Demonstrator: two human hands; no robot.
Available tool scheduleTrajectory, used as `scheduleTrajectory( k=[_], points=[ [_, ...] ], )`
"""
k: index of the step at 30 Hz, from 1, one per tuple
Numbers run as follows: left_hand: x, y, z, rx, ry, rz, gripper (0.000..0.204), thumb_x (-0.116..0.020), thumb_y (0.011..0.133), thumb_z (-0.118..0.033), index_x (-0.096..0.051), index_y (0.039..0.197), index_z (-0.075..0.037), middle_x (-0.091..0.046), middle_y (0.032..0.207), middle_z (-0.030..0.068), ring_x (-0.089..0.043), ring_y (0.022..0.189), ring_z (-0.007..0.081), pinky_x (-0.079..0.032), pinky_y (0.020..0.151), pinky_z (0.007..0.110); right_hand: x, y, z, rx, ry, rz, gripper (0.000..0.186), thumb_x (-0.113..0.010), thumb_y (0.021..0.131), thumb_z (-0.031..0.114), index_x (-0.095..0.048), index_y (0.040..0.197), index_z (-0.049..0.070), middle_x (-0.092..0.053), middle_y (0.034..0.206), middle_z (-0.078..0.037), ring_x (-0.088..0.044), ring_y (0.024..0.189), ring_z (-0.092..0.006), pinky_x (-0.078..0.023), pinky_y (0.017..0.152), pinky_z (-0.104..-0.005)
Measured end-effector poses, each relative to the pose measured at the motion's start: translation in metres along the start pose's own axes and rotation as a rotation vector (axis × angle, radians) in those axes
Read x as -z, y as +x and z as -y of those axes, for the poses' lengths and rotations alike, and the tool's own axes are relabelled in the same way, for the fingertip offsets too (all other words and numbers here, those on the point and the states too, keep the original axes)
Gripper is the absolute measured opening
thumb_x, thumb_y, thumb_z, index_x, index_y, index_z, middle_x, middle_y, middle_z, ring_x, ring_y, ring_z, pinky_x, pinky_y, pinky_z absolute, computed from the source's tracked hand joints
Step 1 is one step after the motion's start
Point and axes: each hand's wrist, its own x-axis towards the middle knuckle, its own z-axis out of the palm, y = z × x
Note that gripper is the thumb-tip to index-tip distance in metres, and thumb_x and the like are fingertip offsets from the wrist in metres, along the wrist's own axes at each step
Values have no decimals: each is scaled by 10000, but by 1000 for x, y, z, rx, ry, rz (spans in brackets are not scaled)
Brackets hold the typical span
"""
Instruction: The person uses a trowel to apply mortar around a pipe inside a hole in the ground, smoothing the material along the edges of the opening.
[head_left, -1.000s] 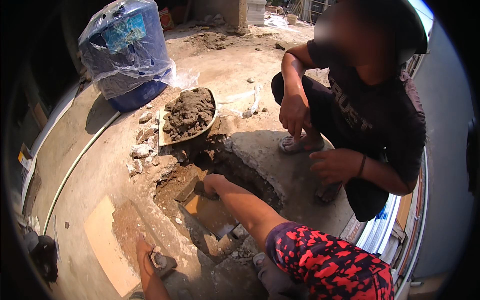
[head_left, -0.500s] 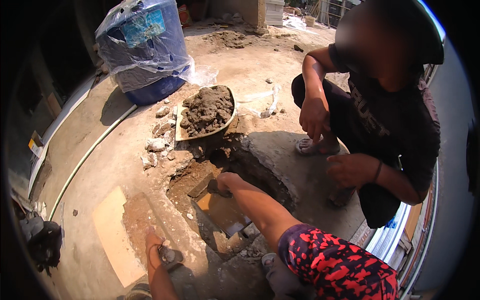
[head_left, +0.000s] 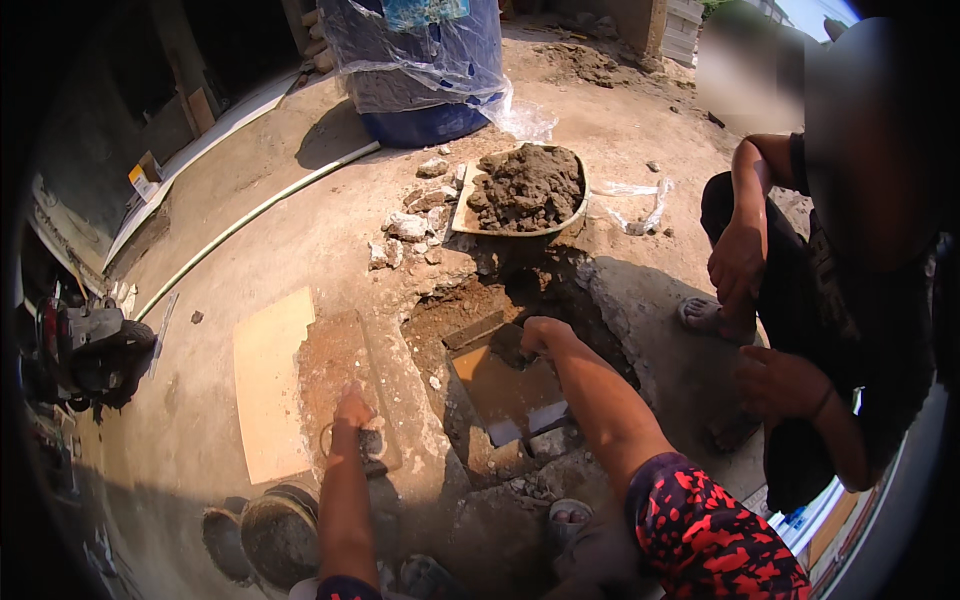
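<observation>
- Concrete ground (head_left: 300,215): sunlit yard surface, broken open near the centre; a pale hose or pipe (head_left: 250,215) runs across it at the left.
- Blue barrel (head_left: 425,60): far side, wrapped in clear plastic sheet; its top is cut off by the frame.
- Crouching person (head_left: 850,330): right side, dark clothes, hands resting at the knees; not taking part in the digging as seen here.
- Pit (head_left: 520,350): a hole dug through the concrete, centre of the scene, with a flat brownish slab (head_left: 500,385) at its bottom; its far wall lies in deep shadow and cannot be read.
- Pan of soil (head_left: 525,190): shallow metal pan heaped with dug earth, on the far rim of the pit; rubble lumps (head_left: 405,225) lie just left of it.
- Board (head_left: 270,385): pale flat sheet on the ground, left of the pit.
- Right hand (head_left: 540,335): down inside the pit, fingers curled together at the soil wall; whether they close on anything cannot be told. Judged step: loosening or clearing earth by hand; the next move would call for a firm scoop and a lift toward the pan.
- Left hand (head_left: 352,410): braced on the near-left rim, fingers together, pressed down beside a small dark object too unclear to name.
</observation>
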Motion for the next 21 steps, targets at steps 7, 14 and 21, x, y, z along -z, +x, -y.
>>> scheduleTrajectory(
  k=[7,14,21],
  points=[
    [6,-13,-16,51,-29,93,939,-783,666,-257,-292,1439,-47,-267,1491,211,-321,1352,367,-348,1080,418,-5,-5,1,57,-126,54,221,-655,721,145,-714,909,46,-698,883,-129,-681,808,-268,-525,645,-411],
    [8,-15,-20,43,-10,5,884,-796,656,-216,-346,1397,-44,-383,1412,223,-394,1297,369,-367,1062,399,-6,15,-3,39,-60,144,216,-656,772,199,-716,914,48,-695,898,-116,-676,787,-263,-517,637,-409],
    [7,-10,-15,69,-33,98,910,-773,685,-220,-290,1439,-60,-274,1479,200,-341,1336,372,-334,1094,385,-17,37,-16,71,-93,124,219,-623,802,214,-689,895,26,-683,862,-116,-651,718,-263,-504,605,-393]
  ],
)
